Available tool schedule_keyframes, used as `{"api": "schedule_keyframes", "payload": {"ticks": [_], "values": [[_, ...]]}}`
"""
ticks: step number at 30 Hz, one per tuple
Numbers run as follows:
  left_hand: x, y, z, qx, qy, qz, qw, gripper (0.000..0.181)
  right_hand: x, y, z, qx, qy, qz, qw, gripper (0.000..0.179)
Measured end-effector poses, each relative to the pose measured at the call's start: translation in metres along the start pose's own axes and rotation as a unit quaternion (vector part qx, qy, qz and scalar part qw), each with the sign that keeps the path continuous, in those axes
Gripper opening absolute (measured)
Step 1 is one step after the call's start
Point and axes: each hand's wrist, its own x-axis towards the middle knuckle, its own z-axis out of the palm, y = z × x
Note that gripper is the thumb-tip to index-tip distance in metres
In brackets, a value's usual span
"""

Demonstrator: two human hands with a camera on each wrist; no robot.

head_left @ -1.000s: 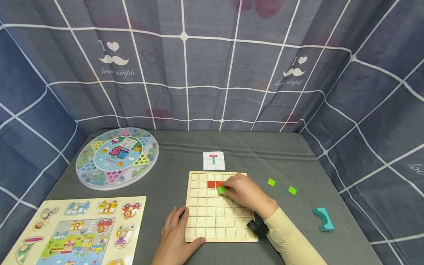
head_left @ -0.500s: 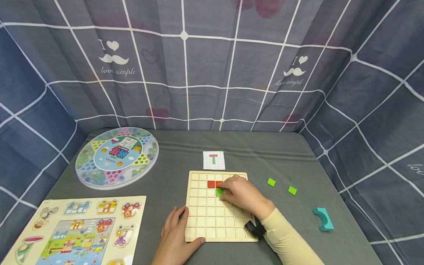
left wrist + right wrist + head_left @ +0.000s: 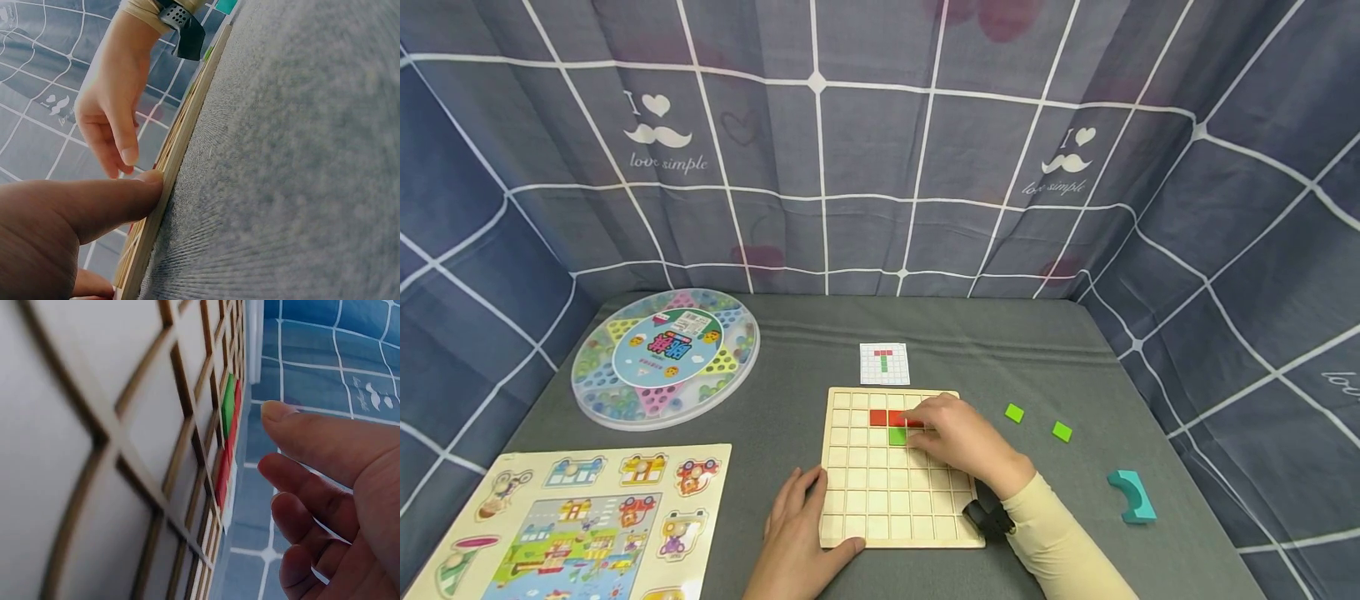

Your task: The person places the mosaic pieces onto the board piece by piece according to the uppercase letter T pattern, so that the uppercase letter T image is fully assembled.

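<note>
At the lower centre of the frame we see the left hand (image 3: 801,533), its fingers relaxed, touching the left and near edges of the wooden board (image 3: 887,479). In the board's upper part lie red squares (image 3: 877,417) in a row, one green square (image 3: 897,436) below; going by the card (image 3: 883,364) above, we judge the pattern over half laid. Our right hand (image 3: 958,437) hovers there, thumb and fingers spread, pinching nothing. Towards the right, two loose green squares (image 3: 1014,413) (image 3: 1062,431) seem left to place.
</note>
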Motion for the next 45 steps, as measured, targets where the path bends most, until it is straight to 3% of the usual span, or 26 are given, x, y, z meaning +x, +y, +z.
{"api": "schedule_keyframes", "payload": {"ticks": [9,21,33,45], "values": [[0.0,0.0,0.001,-0.005,-0.003,-0.004,1.0,0.096,-0.02,0.023,-0.015,-0.004,0.022,0.068,0.9974,0.035],[0.0,-0.002,0.001,-0.002,-0.005,-0.002,1.0,0.098,-0.059,0.061,-0.034,-0.016,0.043,0.167,0.9849,0.041],[0.0,-0.001,0.002,-0.003,0.005,0.003,1.0,0.098,-0.094,0.091,-0.042,-0.03,0.071,0.188,0.9791,0.039],[0.001,-0.001,0.001,0.0,-0.002,-0.003,1.0,0.099,-0.097,0.1,-0.042,-0.046,0.052,0.209,0.9755,0.037]]}}
